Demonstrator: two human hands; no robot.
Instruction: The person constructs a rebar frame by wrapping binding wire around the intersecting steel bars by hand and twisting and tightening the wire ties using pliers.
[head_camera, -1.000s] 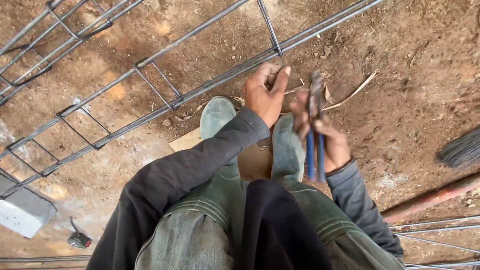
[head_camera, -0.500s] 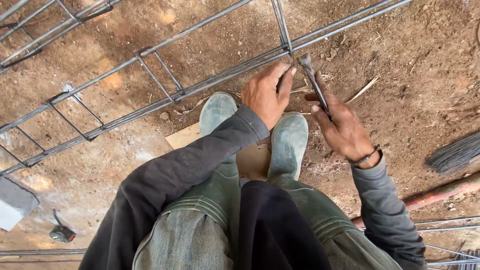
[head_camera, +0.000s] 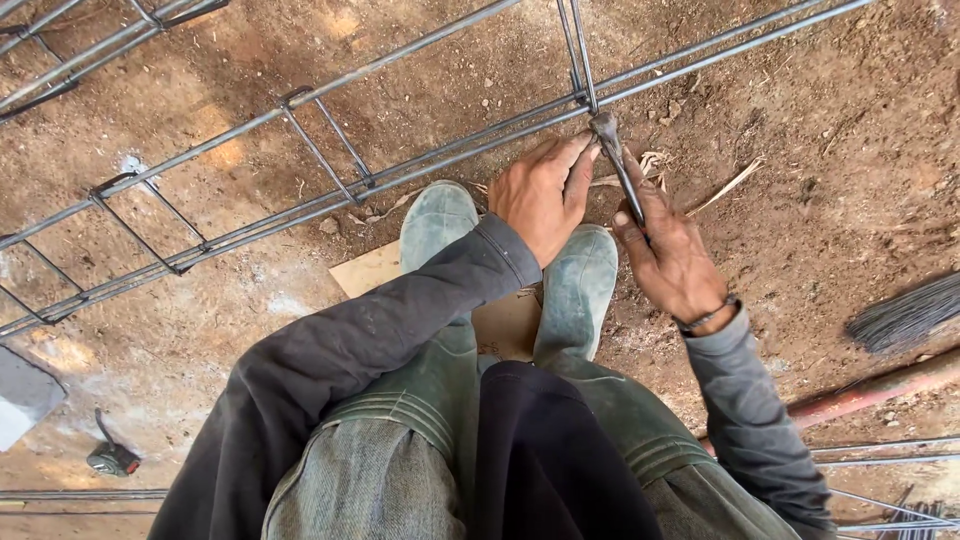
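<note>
Both hands now nearer rebar cage (head_camera: 330, 170), right hand (head_camera: 675, 255) gripping pincers (head_camera: 618, 165) pointing up-left at joint, left hand (head_camera: 540, 195) fingers curled beside.

Site type: outdoor construction yard, bare earth.
Evidence: long steel rebar cage (head_camera: 330, 170) with stirrups lies on reddish dirt; bundle of thin tie wire (head_camera: 905, 315) to its lower right, rusty red pipe (head_camera: 870, 390) just below that bundle; worker in rubber boots (head_camera: 575, 290) stands beside cage.

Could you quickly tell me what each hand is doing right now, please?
Left hand: holds nothing, fingertips at the rebar cage joint.
Right hand: closed around the pliers, whose tip meets the same joint.
</note>
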